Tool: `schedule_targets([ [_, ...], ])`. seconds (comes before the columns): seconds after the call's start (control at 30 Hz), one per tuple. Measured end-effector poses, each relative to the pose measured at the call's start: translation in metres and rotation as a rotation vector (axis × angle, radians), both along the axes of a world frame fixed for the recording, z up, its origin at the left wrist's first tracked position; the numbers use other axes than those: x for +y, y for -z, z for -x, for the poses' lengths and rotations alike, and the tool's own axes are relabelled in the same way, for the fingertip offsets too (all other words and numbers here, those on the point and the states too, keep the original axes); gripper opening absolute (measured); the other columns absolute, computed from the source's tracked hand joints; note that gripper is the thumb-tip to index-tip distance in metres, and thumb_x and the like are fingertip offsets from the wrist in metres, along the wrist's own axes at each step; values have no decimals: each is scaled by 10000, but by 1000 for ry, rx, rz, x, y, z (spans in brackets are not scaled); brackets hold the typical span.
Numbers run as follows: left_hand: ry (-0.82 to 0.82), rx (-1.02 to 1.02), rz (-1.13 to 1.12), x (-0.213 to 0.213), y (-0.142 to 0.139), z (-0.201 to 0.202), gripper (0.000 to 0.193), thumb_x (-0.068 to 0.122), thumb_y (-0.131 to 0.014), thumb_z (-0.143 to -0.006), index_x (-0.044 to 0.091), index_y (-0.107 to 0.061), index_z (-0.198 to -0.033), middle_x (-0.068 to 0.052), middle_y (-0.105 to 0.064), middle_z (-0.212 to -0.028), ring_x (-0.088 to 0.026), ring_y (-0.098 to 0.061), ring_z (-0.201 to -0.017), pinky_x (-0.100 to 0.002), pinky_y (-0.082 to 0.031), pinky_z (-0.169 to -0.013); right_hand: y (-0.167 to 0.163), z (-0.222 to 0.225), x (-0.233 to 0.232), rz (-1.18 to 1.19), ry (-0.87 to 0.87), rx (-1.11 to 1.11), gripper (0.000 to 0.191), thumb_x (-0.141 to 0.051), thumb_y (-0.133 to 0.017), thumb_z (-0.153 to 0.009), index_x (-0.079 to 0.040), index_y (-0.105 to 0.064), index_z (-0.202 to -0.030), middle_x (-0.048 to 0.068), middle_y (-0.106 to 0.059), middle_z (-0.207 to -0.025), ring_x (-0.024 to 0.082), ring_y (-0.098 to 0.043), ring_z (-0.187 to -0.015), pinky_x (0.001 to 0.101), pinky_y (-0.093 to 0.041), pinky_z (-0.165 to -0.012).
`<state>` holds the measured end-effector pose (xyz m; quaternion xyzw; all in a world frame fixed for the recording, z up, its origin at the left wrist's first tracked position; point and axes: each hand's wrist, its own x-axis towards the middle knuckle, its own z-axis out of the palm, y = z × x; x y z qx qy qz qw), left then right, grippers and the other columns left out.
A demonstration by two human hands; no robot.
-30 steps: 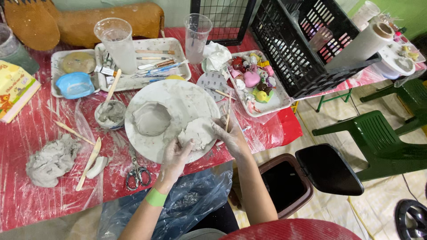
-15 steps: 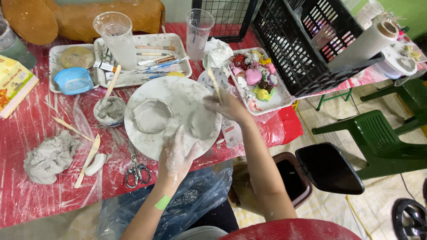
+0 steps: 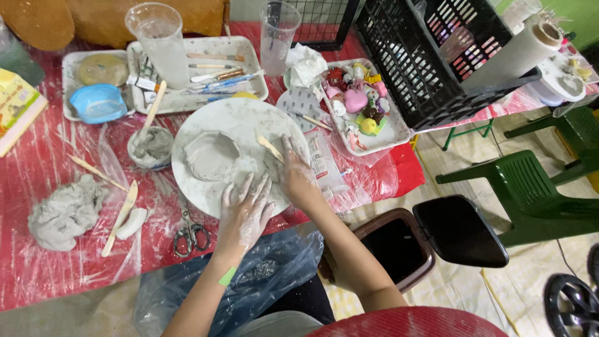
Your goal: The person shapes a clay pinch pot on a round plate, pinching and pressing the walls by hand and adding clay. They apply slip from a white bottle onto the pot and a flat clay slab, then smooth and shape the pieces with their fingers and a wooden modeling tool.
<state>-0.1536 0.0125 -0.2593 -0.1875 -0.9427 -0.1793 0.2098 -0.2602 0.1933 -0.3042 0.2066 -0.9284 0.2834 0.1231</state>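
My left hand (image 3: 244,212) is smeared pale grey, a green band on its wrist. The round board (image 3: 206,118) is whitish with grey streaks, the clay bowl (image 3: 209,156) on it grey. The tablecloth (image 3: 37,168) is red, the crate (image 3: 424,56) black, the chair (image 3: 530,187) dark green.

Landmark: black plastic lattice crate (image 3: 430,56) on red plastic-covered tabletop (image 3: 37,168). Left of crate: white tray of small coloured trinkets (image 3: 362,106), two clear plastic cups (image 3: 277,34), white tray of brushes (image 3: 215,75), blue bowl (image 3: 97,103). Far left of crate: grey clay lump (image 3: 62,212), metal scissors (image 3: 187,231). Right of crate: white paper roll (image 3: 518,53). Below crate, on floor: green plastic chair (image 3: 530,193), brown bin with black lid (image 3: 430,240).
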Motion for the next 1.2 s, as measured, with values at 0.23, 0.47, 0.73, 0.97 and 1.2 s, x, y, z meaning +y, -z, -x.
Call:
schedule_targets([
  [0.23,10,-55,-50,4,-8,3,505,326,-625,-938,70,-605,-1373,-84,-583,-1456,-311,-461,-1403,-588,-307,-1128,-2,26,5,306,218,-95,461,-200,-495,-1052,70,-435,-1422,361,-605,-1260,506,-612,-1174,522,-497,-1006],
  [0.47,-20,-91,-52,26,2,4,581,301,-614,-934,-57,-543,-1386,-203,-527,-1476,-352,-434,-1425,-605,-302,-1132,47,10,10,45,162,-18,547,-158,-478,-1009,72,-363,-1492,391,-530,-1388,516,-537,-1290,510,-407,-1098],
  [0.73,-32,-81,-242,29,6,11,636,306,-607,-960,-64,-498,-1465,-267,-487,-1494,-389,-396,-1431,-555,-315,-1160,39,-6,8,250,158,6,588,-113,-486,-1041,23,-284,-1577,397,-531,-1414,514,-529,-1318,507,-397,-1115],
  [0.97,-1,-104,-73,31,12,24,613,325,-620,-945,-15,-509,-1443,-197,-549,-1473,-335,-450,-1443,-565,-265,-1188,23,-21,-6,227,302,139,505,-131,-536,-1039,49,-402,-1492,328,-613,-1339,481,-567,-1273,490,-389,-1149],
  [1.2,39,-76,-194,20,-10,-2,736,294,-656,-909,-89,-434,-1496,-302,-505,-1447,-419,-414,-1391,-591,-264,-1146,-1,-49,-14,456,353,148,487,-101,-496,-1040,72,-413,-1488,312,-554,-1389,478,-551,-1280,493,-396,-1114],
])
